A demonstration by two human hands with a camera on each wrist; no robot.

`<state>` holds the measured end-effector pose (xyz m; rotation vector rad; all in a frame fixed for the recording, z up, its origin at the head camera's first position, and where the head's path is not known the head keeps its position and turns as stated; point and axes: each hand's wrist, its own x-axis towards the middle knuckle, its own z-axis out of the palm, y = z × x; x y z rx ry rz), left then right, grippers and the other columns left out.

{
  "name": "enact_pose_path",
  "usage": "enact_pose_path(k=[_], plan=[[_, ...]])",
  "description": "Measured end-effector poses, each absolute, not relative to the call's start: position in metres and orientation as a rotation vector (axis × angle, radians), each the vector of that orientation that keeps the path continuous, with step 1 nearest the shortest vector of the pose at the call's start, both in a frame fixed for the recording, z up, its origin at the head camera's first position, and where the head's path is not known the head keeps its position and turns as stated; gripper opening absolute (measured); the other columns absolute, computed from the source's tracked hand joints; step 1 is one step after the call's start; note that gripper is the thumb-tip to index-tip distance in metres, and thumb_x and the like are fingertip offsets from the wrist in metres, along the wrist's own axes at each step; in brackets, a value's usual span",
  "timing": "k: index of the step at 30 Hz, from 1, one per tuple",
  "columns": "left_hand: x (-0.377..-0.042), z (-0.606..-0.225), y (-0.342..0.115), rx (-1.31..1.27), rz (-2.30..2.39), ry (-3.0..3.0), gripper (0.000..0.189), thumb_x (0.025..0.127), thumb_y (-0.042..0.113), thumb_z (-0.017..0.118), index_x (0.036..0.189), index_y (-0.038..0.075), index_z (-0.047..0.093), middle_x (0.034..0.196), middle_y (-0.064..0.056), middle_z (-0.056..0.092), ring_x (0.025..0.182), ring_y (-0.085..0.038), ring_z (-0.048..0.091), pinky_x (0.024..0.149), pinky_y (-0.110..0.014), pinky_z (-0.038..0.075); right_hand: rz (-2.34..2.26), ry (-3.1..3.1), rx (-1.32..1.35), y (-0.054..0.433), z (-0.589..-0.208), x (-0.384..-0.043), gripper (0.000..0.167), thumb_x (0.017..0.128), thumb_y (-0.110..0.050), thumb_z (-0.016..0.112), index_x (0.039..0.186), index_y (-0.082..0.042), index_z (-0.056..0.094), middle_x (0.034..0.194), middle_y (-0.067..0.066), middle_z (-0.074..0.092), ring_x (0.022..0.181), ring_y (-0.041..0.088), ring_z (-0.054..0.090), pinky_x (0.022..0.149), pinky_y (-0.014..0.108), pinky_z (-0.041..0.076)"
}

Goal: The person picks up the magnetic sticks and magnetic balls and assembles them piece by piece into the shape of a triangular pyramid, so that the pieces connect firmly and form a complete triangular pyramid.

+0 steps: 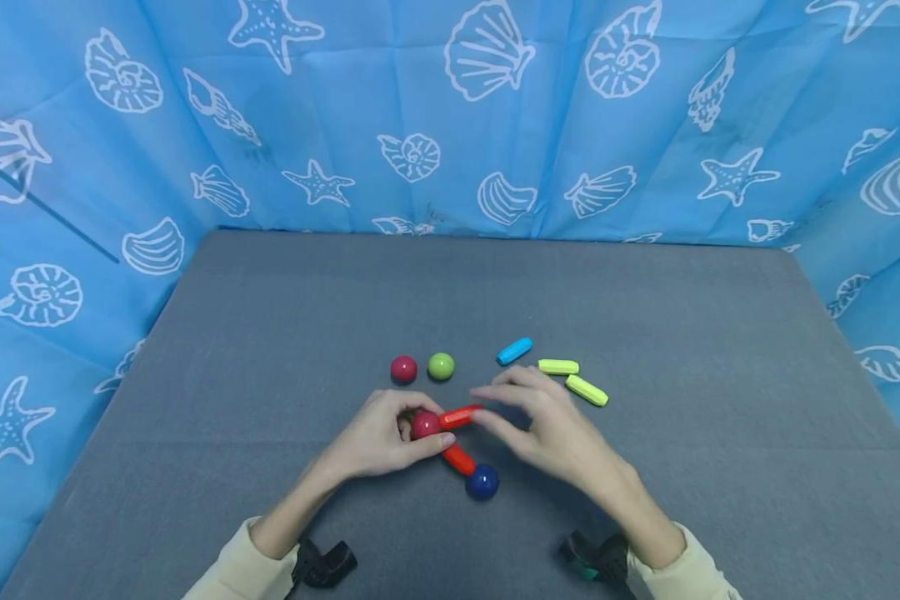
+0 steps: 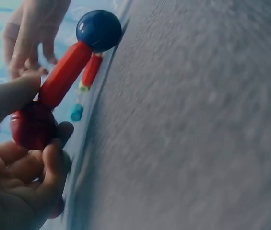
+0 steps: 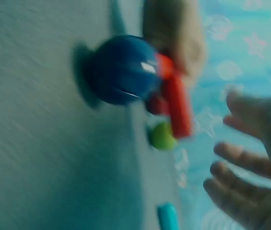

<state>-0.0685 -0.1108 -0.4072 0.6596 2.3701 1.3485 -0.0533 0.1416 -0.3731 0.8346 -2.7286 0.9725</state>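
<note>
My left hand (image 1: 381,440) pinches a dark red ball (image 1: 423,424) between thumb and fingers. Two red rods join this ball: one rod (image 1: 459,459) runs down to a dark blue ball (image 1: 482,482), and the other rod (image 1: 458,417) points toward my right hand (image 1: 546,423). In the left wrist view, the blue ball (image 2: 99,30) tops the nearer rod (image 2: 65,74). Fingers spread, my right hand (image 3: 255,163) is beside the free rod's end (image 3: 177,105); the right wrist view shows a gap between them.
Behind my left hand lie a loose red ball (image 1: 403,369) and a green ball (image 1: 441,367). Past my right hand are a blue rod (image 1: 514,351) and two yellow rods (image 1: 558,367). All lie on a grey table (image 1: 682,333) before a blue shell-patterned curtain (image 1: 435,100).
</note>
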Motion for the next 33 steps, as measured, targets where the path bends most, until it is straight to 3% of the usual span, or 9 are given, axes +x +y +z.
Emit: enact_pose_path(k=[3,6,11,15,20,27,33], plan=[[-0.069,-0.405,-0.114,0.593,1.323,2.394,0.027,0.081,0.03,0.087,0.096,0.015,0.07,0.07,0.006,0.06,0.054,-0.002,0.05,0.05,-0.019,0.043,0.955,-2.788,0.595,0.154,-0.369,-0.06,0.025,0.088,-0.015,0.08,0.112,-0.007,0.078,0.086,0.001,0.067,0.071,0.014,0.055,0.06,0.024,0.044],[-0.069,-0.404,-0.117,0.546,1.284,2.39,0.036,0.077,0.032,0.091,0.095,0.013,0.065,0.071,0.005,0.06,0.057,-0.004,0.052,0.052,-0.02,0.046,0.864,-2.882,0.41,0.162,-0.37,-0.064,0.026,0.088,-0.013,0.08,0.112,-0.004,0.078,0.078,0.004,0.062,0.067,0.015,0.05,0.057,0.023,0.037],[-0.071,-0.404,-0.116,0.552,1.226,2.389,0.045,0.079,0.033,0.088,0.113,0.012,0.067,0.077,0.006,0.062,0.062,-0.005,0.054,0.056,-0.02,0.048,0.79,-2.991,0.25,0.164,-0.378,-0.064,0.035,0.085,-0.016,0.084,0.114,0.001,0.076,0.086,0.013,0.066,0.073,0.019,0.056,0.062,0.03,0.049],[-0.071,-0.403,-0.116,0.577,1.185,2.393,0.054,0.082,0.033,0.085,0.127,0.009,0.069,0.075,0.007,0.061,0.059,-0.004,0.051,0.052,-0.019,0.041,0.782,-3.048,0.161,0.164,-0.381,-0.064,0.039,0.082,-0.013,0.086,0.114,0.005,0.074,0.087,0.015,0.07,0.074,0.021,0.061,0.067,0.038,0.056],[-0.07,-0.402,-0.115,0.603,1.144,2.386,0.05,0.083,0.033,0.084,0.123,0.005,0.071,0.071,0.007,0.059,0.054,-0.002,0.047,0.048,-0.019,0.034,0.839,-3.101,0.146,0.166,-0.381,-0.063,0.035,0.084,-0.01,0.083,0.114,0.004,0.074,0.085,0.013,0.075,0.071,0.017,0.065,0.067,0.039,0.057],[-0.069,-0.4,-0.115,0.635,1.15,2.325,0.033,0.082,0.027,0.084,0.106,0.007,0.072,0.073,0.006,0.062,0.055,-0.003,0.049,0.05,-0.019,0.037,1.186,-3.003,0.221,0.161,-0.38,-0.059,0.033,0.086,-0.013,0.082,0.114,0.002,0.075,0.083,0.008,0.076,0.069,0.01,0.07,0.064,0.024,0.059],[-0.07,-0.399,-0.113,0.604,1.129,2.346,0.033,0.082,0.03,0.085,0.104,0.009,0.071,0.075,0.006,0.064,0.06,-0.004,0.053,0.055,-0.019,0.042,1.388,-2.935,0.332,0.149,-0.378,-0.052,0.032,0.084,-0.015,0.084,0.113,-0.002,0.076,0.084,0.005,0.078,0.071,0.006,0.072,0.067,0.019,0.059]])
